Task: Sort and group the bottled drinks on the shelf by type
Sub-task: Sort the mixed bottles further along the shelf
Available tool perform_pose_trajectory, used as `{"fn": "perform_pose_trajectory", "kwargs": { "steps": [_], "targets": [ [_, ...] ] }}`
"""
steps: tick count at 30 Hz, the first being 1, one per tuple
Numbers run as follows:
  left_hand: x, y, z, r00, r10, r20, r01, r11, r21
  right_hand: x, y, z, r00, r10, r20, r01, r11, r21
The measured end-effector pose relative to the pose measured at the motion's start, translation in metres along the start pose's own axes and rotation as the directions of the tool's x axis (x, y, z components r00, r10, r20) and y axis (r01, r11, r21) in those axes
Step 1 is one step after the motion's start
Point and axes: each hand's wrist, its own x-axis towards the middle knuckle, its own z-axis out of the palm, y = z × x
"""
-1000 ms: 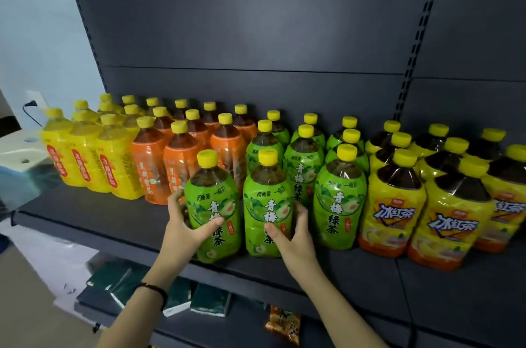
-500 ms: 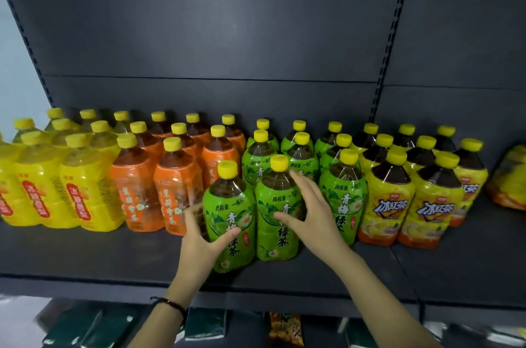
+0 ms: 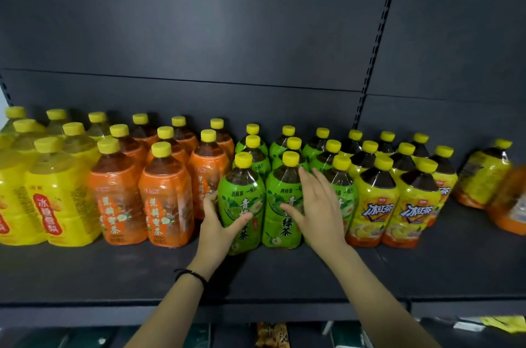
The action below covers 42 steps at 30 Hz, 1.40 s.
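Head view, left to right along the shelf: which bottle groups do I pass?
yellow-label bottles → orange-label bottles → green-label bottles → dark-tea bottles with yellow labels → loose bottles at the far right

Dark grey back panel (image 3: 199, 20), slotted upright strip (image 3: 378, 43), orange-brown snack packet (image 3: 271, 335) below, yellow paper (image 3: 503, 322) at lower right

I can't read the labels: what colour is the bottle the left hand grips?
The bottle is bright green with a yellow cap, seen clearly in the head view.
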Motion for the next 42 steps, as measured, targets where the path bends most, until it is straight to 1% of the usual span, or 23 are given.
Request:
{"fn": "perform_pose_trajectory", "kwargs": {
  "steps": [2,4,6,7,8,10,11,13,15,17,20,23,27,29,31,32,34,36,38,42],
  "targets": [
    [0.002,-0.003,-0.002,0.999,-0.006,0.038,0.007,1.0,-0.021,-0.002,-0.005,0.0,1.0,0.02,0.003,-0.021,0.997,0.077],
    [0.002,-0.006,-0.007,0.997,-0.023,0.071,0.025,0.999,-0.024,-0.009,-0.015,-0.002,0.997,0.081,-0.012,-0.075,0.96,0.271],
    [0.0,-0.011,-0.013,0.995,-0.03,0.099,0.03,1.0,0.006,-0.019,-0.026,0.0,0.98,0.196,-0.037,-0.153,0.855,0.496],
    [0.0,-0.015,-0.015,0.994,-0.027,0.106,0.024,0.999,0.036,-0.026,-0.03,0.003,0.963,0.265,-0.047,-0.192,0.797,0.573],
    [0.0,-0.02,-0.016,0.994,-0.02,0.104,0.013,0.997,0.072,-0.034,-0.032,0.007,0.938,0.343,-0.051,-0.234,0.737,0.634],
    [-0.002,-0.024,-0.017,0.997,-0.026,0.076,0.017,0.993,0.114,-0.052,-0.035,0.017,0.864,0.503,-0.022,-0.327,0.595,0.734],
    [-0.002,-0.025,-0.017,0.998,-0.026,0.061,0.018,0.993,0.119,-0.06,-0.035,0.024,0.826,0.564,0.021,-0.375,0.521,0.766],
    [-0.001,-0.025,-0.015,0.998,-0.028,0.051,0.024,0.995,0.093,-0.072,-0.033,0.04,0.764,0.629,0.143,-0.481,0.407,0.777],
    [0.0,-0.024,-0.013,0.998,-0.051,0.045,0.049,0.998,0.037,-0.076,-0.027,0.055,0.707,0.661,0.251,-0.578,0.337,0.743],
    [0.002,-0.025,-0.012,0.996,-0.076,0.05,0.077,0.997,-0.002,-0.071,-0.023,0.061,0.663,0.694,0.279,-0.62,0.301,0.724],
    [0.004,-0.025,-0.012,0.99,-0.094,0.101,0.096,0.995,-0.019,-0.064,-0.021,0.063,0.643,0.72,0.262,-0.628,0.298,0.719],
    [0.005,-0.029,-0.014,0.985,-0.112,0.135,0.116,0.993,-0.018,-0.065,-0.018,0.065,0.652,0.717,0.246,-0.625,0.325,0.71],
    [-0.003,-0.029,-0.011,0.985,-0.084,0.15,0.081,0.996,0.029,-0.066,-0.019,0.064,0.663,0.71,0.239,-0.616,0.335,0.713],
    [-0.01,-0.03,-0.012,0.986,-0.056,0.155,0.045,0.996,0.075,-0.067,-0.018,0.062,0.662,0.705,0.254,-0.619,0.324,0.716],
    [-0.016,-0.032,-0.017,0.988,-0.03,0.153,0.001,0.982,0.19,-0.071,-0.015,0.059,0.649,0.703,0.29,-0.634,0.289,0.718],
    [-0.02,-0.035,-0.022,0.991,-0.013,0.135,-0.024,0.963,0.267,-0.074,-0.013,0.056,0.651,0.692,0.311,-0.646,0.291,0.706],
    [-0.03,-0.039,-0.03,0.997,0.037,0.067,-0.061,0.911,0.407,-0.081,-0.006,0.049,0.682,0.645,0.344,-0.658,0.336,0.674],
    [-0.04,-0.037,-0.034,0.997,0.073,0.035,-0.081,0.864,0.496,-0.087,0.001,0.037,0.725,0.576,0.379,-0.647,0.38,0.661],
    [-0.047,-0.034,-0.027,0.991,0.103,0.08,-0.13,0.837,0.532,-0.093,0.009,0.023,0.756,0.508,0.414,-0.639,0.434,0.635],
    [-0.057,-0.016,0.014,0.963,0.122,0.239,-0.23,0.836,0.499,-0.104,0.037,-0.006,0.794,0.439,0.419,-0.606,0.525,0.598]
  ]
}}
